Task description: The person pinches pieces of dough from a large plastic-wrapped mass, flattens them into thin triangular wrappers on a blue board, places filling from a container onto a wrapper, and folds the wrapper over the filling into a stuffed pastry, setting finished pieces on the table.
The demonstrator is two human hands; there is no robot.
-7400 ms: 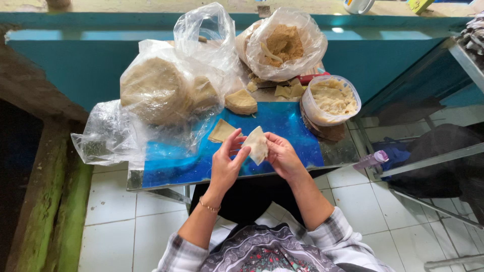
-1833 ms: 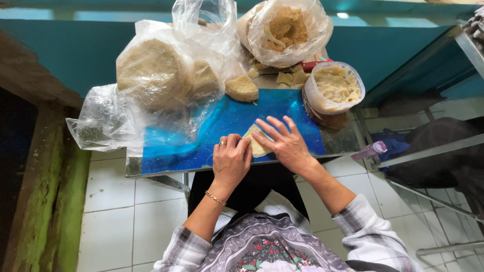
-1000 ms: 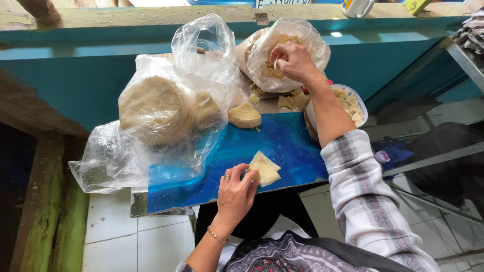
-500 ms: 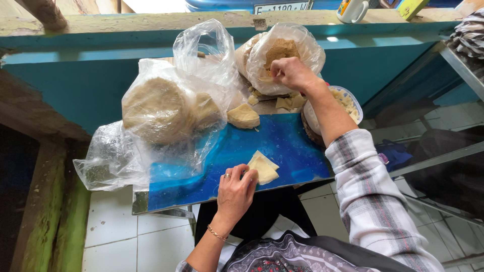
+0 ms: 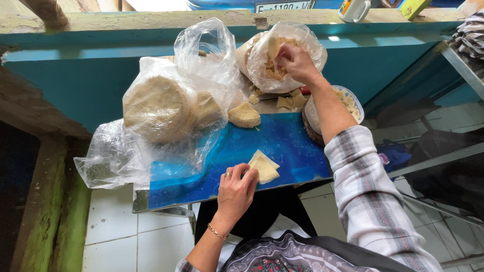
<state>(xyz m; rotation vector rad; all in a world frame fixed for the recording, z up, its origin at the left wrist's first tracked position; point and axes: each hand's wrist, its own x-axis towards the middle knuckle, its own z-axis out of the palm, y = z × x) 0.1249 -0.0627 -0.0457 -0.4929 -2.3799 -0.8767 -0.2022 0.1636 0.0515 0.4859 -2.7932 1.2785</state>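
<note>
On the blue board [image 5: 282,141] lies a pale folded wrapper piece [image 5: 263,167]. My left hand [image 5: 236,189] rests at the board's near edge, fingertips touching that piece. My right hand [image 5: 295,63] reaches far forward into a clear plastic bag [image 5: 310,43] of folded pieces, fingers closed on a pale piece there. A stack of round pale wrappers [image 5: 159,108] sits in another clear bag at the left. A wedge of wrappers [image 5: 244,115] lies at the board's far edge.
A white tub of pale filling [image 5: 353,100] stands to the right, partly hidden by my right forearm. A teal wall [image 5: 75,80] and ledge run behind the board. A mug [image 5: 353,9] stands on the ledge. White floor tiles [image 5: 111,226] lie below.
My right hand left the folded piece on the board and reached up into the far bag, pushing deeper over the last second. My left hand stayed on the piece.
</note>
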